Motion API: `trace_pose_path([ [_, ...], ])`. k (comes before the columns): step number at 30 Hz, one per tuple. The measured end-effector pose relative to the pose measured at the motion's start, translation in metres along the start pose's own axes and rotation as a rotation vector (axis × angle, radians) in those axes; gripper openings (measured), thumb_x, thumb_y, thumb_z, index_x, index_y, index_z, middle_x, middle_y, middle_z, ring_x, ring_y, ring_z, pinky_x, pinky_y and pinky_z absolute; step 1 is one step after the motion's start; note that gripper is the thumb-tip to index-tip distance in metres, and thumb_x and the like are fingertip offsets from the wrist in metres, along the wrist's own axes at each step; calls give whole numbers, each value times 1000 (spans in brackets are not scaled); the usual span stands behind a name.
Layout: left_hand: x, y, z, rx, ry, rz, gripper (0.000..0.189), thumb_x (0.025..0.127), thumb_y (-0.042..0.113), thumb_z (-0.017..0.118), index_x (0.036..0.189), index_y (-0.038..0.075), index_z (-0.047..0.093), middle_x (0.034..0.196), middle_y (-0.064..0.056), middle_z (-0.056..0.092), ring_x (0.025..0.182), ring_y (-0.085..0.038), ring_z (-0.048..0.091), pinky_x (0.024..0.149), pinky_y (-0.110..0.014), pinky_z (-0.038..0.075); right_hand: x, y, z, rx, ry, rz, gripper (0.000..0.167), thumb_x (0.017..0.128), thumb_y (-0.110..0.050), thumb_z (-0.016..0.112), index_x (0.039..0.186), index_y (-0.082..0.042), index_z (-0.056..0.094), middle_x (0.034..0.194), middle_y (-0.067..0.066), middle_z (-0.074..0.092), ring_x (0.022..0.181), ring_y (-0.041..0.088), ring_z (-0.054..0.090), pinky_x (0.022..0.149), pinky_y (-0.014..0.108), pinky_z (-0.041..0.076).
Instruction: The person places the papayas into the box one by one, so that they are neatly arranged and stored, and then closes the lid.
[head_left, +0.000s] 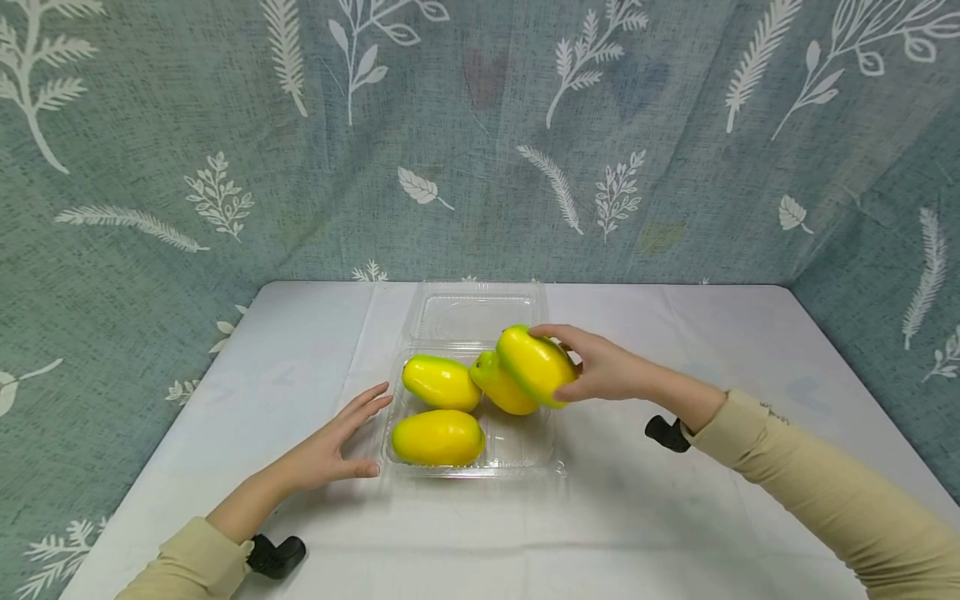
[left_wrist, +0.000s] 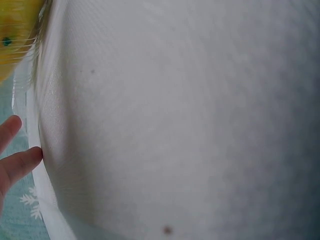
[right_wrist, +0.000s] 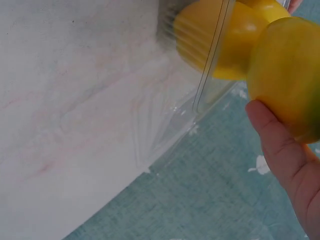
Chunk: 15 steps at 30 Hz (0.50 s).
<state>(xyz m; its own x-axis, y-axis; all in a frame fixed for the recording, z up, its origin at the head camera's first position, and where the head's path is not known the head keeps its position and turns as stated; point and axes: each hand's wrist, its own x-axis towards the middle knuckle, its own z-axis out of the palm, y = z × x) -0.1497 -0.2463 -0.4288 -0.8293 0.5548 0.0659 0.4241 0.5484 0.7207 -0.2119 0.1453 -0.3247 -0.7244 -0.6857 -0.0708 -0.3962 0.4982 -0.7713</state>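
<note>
A person's right hand (head_left: 603, 367) grips a yellow-green fruit (head_left: 534, 365), thumb and fingers curled round it, above the right side of a clear plastic container (head_left: 525, 450). It partly hides a second fruit (head_left: 502, 393) at the container's back-right corner. A third fruit (head_left: 441, 383) lies at the back-left, a fourth (head_left: 438, 437) at the front-left. The lid (head_left: 476, 317) is folded back toward the table's far edge. The left hand (head_left: 337, 450), spread and holding nothing, is at the container's left edge; contact cannot be told. The step appears to be moving one fruit, inward or outward unclear; lowering it would call for clearing its neighbour, toward the front-right corner.
</note>
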Motion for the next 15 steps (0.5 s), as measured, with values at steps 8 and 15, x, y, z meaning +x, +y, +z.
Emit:
trace_pose_path([
  [8, 0, 0, 0, 6, -1, -5, 83, 75, 22, 74, 143, 8, 28, 153, -5, 10, 134, -43, 17, 95, -70, 24, -1, -9, 6, -25, -23, -26, 75, 74, -3, 69, 140, -8, 32, 141, 12, 36, 115, 29, 43, 87, 40, 47],
  [15, 0, 0, -1, 7, -4, -3, 84, 75, 21, 74, 143, 8, 28, 154, -4, 9, 134, -43, 17, 95, -70, 24, 1, -11, 12, -26, -51, -30, 75, 74, -3, 70, 139, -8, 33, 140, 12, 37, 116, 29, 42, 87, 40, 47],
])
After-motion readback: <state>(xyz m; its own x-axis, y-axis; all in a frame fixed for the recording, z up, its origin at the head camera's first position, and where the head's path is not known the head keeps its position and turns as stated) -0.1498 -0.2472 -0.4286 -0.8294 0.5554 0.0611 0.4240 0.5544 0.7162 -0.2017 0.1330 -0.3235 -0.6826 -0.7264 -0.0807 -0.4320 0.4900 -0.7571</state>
